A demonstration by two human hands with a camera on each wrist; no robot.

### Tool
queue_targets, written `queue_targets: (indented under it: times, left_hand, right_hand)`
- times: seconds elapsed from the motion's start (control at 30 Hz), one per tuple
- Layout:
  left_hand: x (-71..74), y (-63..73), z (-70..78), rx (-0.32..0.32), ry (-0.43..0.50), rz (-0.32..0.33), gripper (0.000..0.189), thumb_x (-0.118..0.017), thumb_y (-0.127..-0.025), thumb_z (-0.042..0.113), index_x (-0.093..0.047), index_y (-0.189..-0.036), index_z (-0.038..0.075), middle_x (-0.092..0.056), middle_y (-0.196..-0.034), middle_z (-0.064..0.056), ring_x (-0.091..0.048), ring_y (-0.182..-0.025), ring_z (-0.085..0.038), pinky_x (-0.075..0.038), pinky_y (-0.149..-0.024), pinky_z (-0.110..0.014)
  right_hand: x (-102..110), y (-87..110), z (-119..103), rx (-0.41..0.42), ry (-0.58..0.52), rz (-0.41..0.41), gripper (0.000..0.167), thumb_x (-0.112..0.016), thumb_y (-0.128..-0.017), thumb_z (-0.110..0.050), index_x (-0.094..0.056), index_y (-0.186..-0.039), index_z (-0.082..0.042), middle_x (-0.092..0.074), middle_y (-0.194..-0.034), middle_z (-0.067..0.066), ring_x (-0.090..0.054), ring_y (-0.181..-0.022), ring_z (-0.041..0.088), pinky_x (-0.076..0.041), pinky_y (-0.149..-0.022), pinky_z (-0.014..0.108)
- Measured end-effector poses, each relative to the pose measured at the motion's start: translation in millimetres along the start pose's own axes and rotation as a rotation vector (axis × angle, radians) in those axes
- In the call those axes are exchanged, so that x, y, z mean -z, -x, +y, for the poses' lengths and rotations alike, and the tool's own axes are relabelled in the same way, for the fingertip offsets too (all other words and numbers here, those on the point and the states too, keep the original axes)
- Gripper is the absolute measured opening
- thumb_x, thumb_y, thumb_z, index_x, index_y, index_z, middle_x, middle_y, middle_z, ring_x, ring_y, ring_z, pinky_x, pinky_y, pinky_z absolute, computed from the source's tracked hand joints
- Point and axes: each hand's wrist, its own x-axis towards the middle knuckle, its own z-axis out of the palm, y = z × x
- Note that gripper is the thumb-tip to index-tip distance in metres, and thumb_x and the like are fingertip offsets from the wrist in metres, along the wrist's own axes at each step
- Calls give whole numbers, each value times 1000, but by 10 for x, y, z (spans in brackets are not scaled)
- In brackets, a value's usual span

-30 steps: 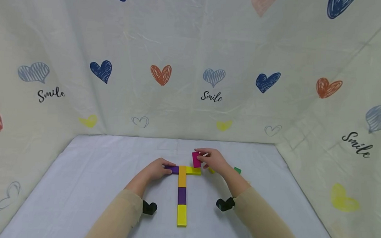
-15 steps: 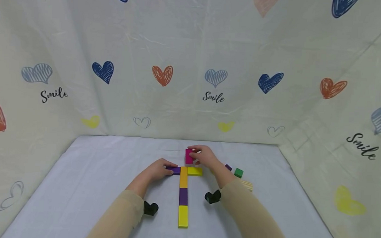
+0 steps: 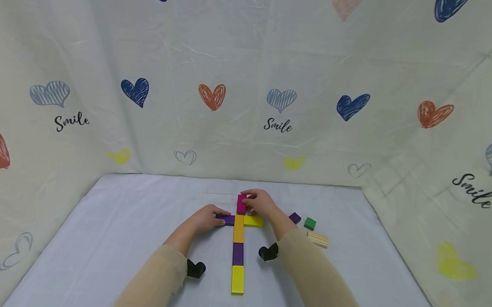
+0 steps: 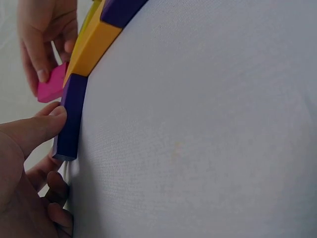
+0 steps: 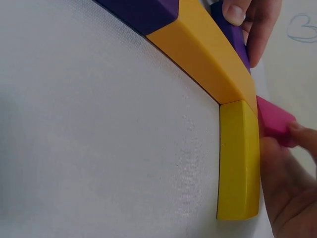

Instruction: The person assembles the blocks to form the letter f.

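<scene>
My right hand [image 3: 263, 204] pinches a pink block [image 3: 241, 204] between thumb and fingers, right at the far end of an orange block [image 3: 238, 229]. On the left, the thumb and fingers of my left hand [image 3: 203, 218] grip a purple block [image 4: 73, 116] whose end meets the orange block's side. A yellow block [image 5: 237, 163] extends from the orange block's other side. Toward me, a second purple block [image 3: 238, 254] and a second yellow block [image 3: 237, 280] continue the line end to end. All these lie flat on the white cloth, the pink one close over it.
To the right of my right hand lie a loose purple block [image 3: 295, 218], a green block [image 3: 310, 223] and pale wooden strips [image 3: 318, 240]. A black heart-shaped piece [image 3: 268, 252] sticks out at each sleeve. A heart-printed curtain [image 3: 238, 139] stands behind the table.
My right hand has carried the pink block left and then down to the orange block's far end, baring the loose pieces on the right. The left hand has stayed on its purple block.
</scene>
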Motion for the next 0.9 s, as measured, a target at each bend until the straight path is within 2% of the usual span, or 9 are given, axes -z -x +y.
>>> queue_targets:
  times: [0.2, 0.57, 0.9]
  left_hand:
    - [-4, 1, -8, 5, 0, 6, 27, -68, -94, 21, -74, -119, 28, -61, -126, -7, -52, -120, -29, -39, -107, -53]
    - [-8, 9, -4, 8, -6, 8, 27, -69, -94, 22, -74, -120, 29, -61, -125, -6, -52, -120, -29, -40, -106, -53]
    - [-11, 15, 5, 4, -4, 6, 28, -68, -94, 22, -74, -120, 29, -61, -124, -6, -52, -120, -29, -41, -105, -52]
  right_hand:
    - [-3, 25, -27, -6, -4, -5, 38, -70, -94, -17, -65, -131, -19, -63, -111, 12, -65, -81, 24, -58, -73, 29]
    - [-21, 19, -43, 21, 136, -66, 38, -72, -92, -22, -65, -129, -20, -63, -110, 8, -62, -87, 21, -56, -78, 29]
    - [-47, 55, -49, 26, 205, -35, 39, -72, -92, -22, -65, -130, -19, -63, -112, 9, -59, -89, 21, -55, -83, 31]
